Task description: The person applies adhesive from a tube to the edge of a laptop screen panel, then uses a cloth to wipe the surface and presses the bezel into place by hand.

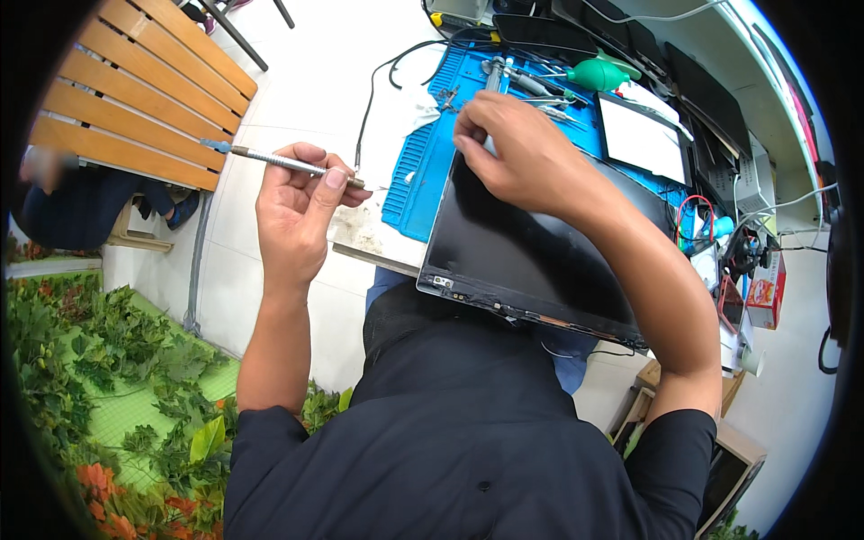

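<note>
My left hand [301,211] is closed round a slim silver pen-shaped tool [281,161], raised off the table's left edge. The tool has a ribbed shaft, a bluish end pointing left and a brass-coloured end near my thumb. My right hand [513,144] is closed over the far left corner of a black laptop screen panel [540,243]. Its fingertips are hidden, so what they hold, if anything, does not show. Just beyond its knuckles lies a silver tool [492,76]. The panel lies face up at the near table edge, its bottom edge stripped to show narrow strips and small parts.
Under the panel is a blue work mat [416,193]. Screwdrivers and tweezers [558,112], a green air blower [598,75] and a white-faced panel [641,139] lie farther back. Cables and a red box [766,290] are at right. A slatted wooden bench [153,81] stands left, with a person beside it.
</note>
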Action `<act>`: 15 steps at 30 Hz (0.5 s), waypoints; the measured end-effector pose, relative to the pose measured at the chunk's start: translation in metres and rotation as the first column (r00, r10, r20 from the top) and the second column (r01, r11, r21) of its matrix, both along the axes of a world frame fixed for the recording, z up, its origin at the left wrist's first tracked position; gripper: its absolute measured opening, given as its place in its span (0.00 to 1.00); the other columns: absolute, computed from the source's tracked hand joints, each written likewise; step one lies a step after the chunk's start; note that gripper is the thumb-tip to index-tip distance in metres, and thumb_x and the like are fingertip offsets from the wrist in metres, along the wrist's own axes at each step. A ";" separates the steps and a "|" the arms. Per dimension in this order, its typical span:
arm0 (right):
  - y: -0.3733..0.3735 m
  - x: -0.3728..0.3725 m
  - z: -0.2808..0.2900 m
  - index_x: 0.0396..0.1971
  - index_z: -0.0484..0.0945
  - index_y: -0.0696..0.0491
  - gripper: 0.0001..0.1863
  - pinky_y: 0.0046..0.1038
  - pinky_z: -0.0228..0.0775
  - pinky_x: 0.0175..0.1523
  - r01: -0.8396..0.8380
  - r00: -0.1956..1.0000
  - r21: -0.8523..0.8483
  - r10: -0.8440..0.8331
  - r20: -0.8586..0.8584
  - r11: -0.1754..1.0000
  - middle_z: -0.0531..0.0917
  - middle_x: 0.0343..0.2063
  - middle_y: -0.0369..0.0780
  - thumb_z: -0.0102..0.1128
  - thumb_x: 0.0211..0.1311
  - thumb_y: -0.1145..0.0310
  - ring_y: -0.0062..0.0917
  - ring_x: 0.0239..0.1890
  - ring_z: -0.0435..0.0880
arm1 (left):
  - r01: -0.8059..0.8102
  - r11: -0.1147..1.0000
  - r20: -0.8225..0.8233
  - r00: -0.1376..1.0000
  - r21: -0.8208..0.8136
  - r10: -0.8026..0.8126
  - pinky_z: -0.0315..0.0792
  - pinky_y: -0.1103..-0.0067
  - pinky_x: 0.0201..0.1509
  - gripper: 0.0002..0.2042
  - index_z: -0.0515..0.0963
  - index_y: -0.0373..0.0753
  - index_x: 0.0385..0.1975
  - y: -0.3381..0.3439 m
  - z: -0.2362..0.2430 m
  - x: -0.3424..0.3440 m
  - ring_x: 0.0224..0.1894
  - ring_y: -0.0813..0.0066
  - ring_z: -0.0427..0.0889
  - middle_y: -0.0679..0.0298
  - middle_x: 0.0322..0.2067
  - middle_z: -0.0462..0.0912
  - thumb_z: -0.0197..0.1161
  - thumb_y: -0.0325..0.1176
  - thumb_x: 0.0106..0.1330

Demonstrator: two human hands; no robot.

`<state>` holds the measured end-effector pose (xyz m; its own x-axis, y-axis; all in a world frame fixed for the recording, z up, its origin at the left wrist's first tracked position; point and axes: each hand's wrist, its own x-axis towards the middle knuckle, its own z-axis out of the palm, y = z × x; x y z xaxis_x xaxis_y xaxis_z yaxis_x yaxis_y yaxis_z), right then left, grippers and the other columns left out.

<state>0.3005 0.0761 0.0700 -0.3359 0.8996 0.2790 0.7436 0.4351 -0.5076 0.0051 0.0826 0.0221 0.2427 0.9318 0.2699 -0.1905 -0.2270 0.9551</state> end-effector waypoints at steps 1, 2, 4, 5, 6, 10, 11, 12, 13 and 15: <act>-0.015 0.001 0.013 0.39 0.83 0.61 0.07 0.47 0.79 0.55 -0.014 1.000 -0.091 0.011 -0.028 0.996 0.85 0.39 0.51 0.64 0.71 0.72 0.49 0.46 0.86 | 0.015 1.000 0.011 1.000 -0.013 -0.015 0.91 0.71 0.49 0.14 0.70 0.33 0.61 -0.003 0.001 0.000 0.43 0.68 0.91 0.53 0.45 0.86 0.64 0.23 0.82; -0.028 0.004 0.019 0.39 0.82 0.61 0.06 0.46 0.78 0.54 -0.032 0.998 -0.112 0.026 -0.054 0.993 0.85 0.38 0.50 0.64 0.72 0.73 0.49 0.46 0.86 | 0.031 0.999 0.021 0.999 -0.027 -0.030 0.91 0.71 0.49 0.14 0.70 0.33 0.61 -0.005 0.002 0.000 0.43 0.68 0.91 0.53 0.45 0.86 0.64 0.23 0.83; -0.055 0.013 0.024 0.39 0.82 0.61 0.05 0.46 0.78 0.53 -0.049 0.994 -0.157 0.034 -0.100 0.986 0.84 0.38 0.50 0.65 0.72 0.75 0.49 0.45 0.85 | 0.106 0.994 0.035 0.994 -0.037 -0.105 0.91 0.71 0.49 0.13 0.70 0.34 0.61 -0.013 0.000 0.004 0.43 0.69 0.90 0.51 0.46 0.84 0.62 0.23 0.83; -0.070 0.014 0.027 0.40 0.81 0.61 0.04 0.46 0.77 0.52 -0.050 0.994 -0.173 0.033 -0.100 0.984 0.83 0.38 0.50 0.66 0.73 0.76 0.49 0.45 0.85 | 0.139 0.989 0.035 0.990 -0.043 -0.138 0.90 0.71 0.50 0.12 0.70 0.33 0.61 -0.019 0.002 0.005 0.43 0.69 0.90 0.51 0.46 0.84 0.61 0.23 0.83; -0.082 0.015 0.029 0.41 0.80 0.61 0.04 0.45 0.77 0.51 -0.059 0.994 -0.180 0.040 -0.103 0.982 0.83 0.38 0.50 0.66 0.73 0.76 0.50 0.45 0.85 | 0.165 0.985 0.029 0.986 -0.041 -0.164 0.90 0.72 0.50 0.12 0.70 0.33 0.60 -0.026 0.007 0.005 0.43 0.68 0.89 0.50 0.46 0.84 0.61 0.23 0.83; -0.124 0.013 0.033 0.44 0.79 0.60 0.04 0.44 0.76 0.49 -0.044 0.970 -0.360 -0.046 -0.237 0.932 0.81 0.40 0.49 0.64 0.75 0.79 0.50 0.43 0.84 | 0.338 0.940 0.101 0.938 -0.046 -0.332 0.88 0.68 0.52 0.10 0.70 0.32 0.58 -0.048 0.009 0.020 0.42 0.68 0.89 0.52 0.44 0.82 0.60 0.25 0.84; -0.130 0.012 0.031 0.45 0.79 0.60 0.03 0.42 0.76 0.49 -0.049 0.960 -0.390 -0.064 -0.271 0.919 0.81 0.40 0.48 0.64 0.76 0.79 0.48 0.42 0.84 | 0.365 0.924 0.119 0.928 -0.110 -0.352 0.86 0.69 0.51 0.09 0.72 0.32 0.57 -0.054 0.013 0.023 0.41 0.70 0.87 0.54 0.43 0.81 0.59 0.25 0.83; -0.136 0.011 0.033 0.45 0.80 0.60 0.03 0.41 0.76 0.49 -0.052 0.951 -0.437 -0.089 -0.296 0.898 0.81 0.40 0.47 0.64 0.77 0.79 0.46 0.42 0.84 | 0.398 0.902 0.141 0.915 -0.170 -0.377 0.85 0.70 0.49 0.08 0.73 0.31 0.56 -0.057 0.020 0.027 0.40 0.71 0.86 0.55 0.42 0.81 0.59 0.24 0.83; -0.140 0.008 0.035 0.45 0.80 0.60 0.03 0.40 0.76 0.48 -0.059 0.940 -0.481 -0.113 -0.321 0.875 0.81 0.39 0.47 0.64 0.77 0.78 0.44 0.41 0.84 | 0.427 0.875 0.164 0.903 -0.229 -0.398 0.84 0.71 0.48 0.08 0.75 0.31 0.55 -0.058 0.025 0.030 0.39 0.73 0.85 0.57 0.41 0.81 0.59 0.24 0.82; -0.141 0.008 0.034 0.45 0.82 0.60 0.04 0.36 0.76 0.46 -0.103 0.904 -0.550 -0.153 -0.399 0.829 0.82 0.39 0.44 0.65 0.80 0.75 0.34 0.39 0.84 | 0.463 0.857 -0.052 0.873 -0.228 -0.486 0.78 0.76 0.44 0.07 0.79 0.30 0.52 -0.053 0.030 0.030 0.36 0.77 0.81 0.61 0.38 0.80 0.59 0.24 0.81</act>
<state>0.3082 -0.0650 0.1038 -0.2806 0.9471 -0.1561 0.4171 -0.0261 -0.9085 0.0351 0.0293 0.0520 0.6851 0.7275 0.0368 -0.1225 0.0653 0.9903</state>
